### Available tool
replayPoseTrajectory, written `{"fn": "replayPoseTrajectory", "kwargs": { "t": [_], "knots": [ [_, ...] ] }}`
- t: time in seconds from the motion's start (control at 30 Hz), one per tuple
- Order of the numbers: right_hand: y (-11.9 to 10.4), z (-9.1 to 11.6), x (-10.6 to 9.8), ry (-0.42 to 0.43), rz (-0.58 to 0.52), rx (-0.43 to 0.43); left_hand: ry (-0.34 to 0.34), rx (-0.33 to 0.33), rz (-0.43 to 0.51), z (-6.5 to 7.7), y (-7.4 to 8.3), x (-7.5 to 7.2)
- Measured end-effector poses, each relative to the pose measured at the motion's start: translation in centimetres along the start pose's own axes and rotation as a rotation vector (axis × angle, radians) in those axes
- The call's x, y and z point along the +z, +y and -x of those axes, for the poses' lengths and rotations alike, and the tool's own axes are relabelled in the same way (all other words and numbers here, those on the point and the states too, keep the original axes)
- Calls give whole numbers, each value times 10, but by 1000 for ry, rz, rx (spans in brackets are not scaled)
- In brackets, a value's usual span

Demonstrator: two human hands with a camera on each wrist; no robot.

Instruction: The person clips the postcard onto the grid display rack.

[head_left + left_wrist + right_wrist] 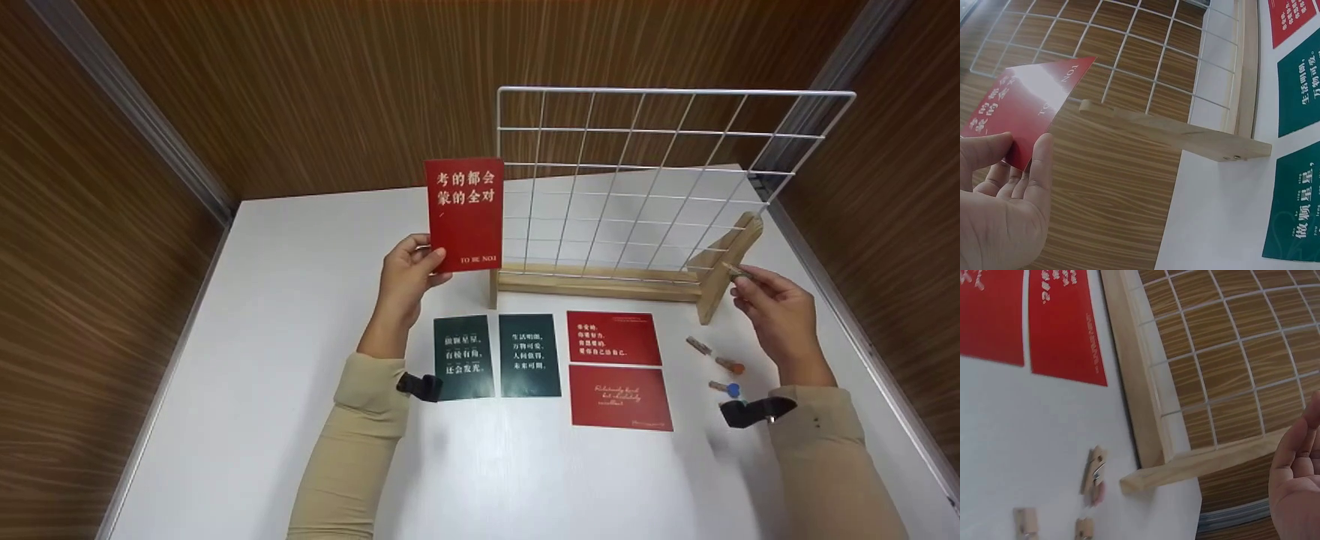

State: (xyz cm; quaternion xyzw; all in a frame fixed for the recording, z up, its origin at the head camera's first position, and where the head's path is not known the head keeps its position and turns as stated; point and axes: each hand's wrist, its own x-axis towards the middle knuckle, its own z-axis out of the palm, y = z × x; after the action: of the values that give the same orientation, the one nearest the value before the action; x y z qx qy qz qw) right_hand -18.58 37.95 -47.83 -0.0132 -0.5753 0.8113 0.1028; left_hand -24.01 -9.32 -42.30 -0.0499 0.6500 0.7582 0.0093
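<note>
My left hand (409, 281) pinches a red card (465, 217) with white lettering by its lower left corner, thumb across the front. The card stands upright in the air at the left end of a white wire grid (617, 165). Over at the grid's right end, my right hand (784, 311) pinches a small wooden clothespin (735, 271) between thumb and fingertips, close to the wooden foot (724, 255) of the stand. In the right wrist view the fingers (1292, 444) show only partly, and that clothespin is out of frame.
Two green cards (462, 357) and two red cards (621, 397) lie flat on the white table (300, 300) before the stand's wooden base (600, 283). Several clothespins lie to their right, one with an orange end (729, 365), another with a blue heart (724, 388). Wood-grain walls surround the table.
</note>
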Motion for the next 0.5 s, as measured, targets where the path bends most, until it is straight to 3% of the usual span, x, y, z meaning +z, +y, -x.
{"fn": "replayPoseTrajectory", "kwargs": {
  "t": [0.3, 0.5],
  "knots": [
    [-14, -8, 24, -52, -62, -95, -18, 15, 15, -4, 8, 12],
    [-23, -14, 36, -79, -14, -136, -31, 21, 20, -6, 12, 20]
  ]
}}
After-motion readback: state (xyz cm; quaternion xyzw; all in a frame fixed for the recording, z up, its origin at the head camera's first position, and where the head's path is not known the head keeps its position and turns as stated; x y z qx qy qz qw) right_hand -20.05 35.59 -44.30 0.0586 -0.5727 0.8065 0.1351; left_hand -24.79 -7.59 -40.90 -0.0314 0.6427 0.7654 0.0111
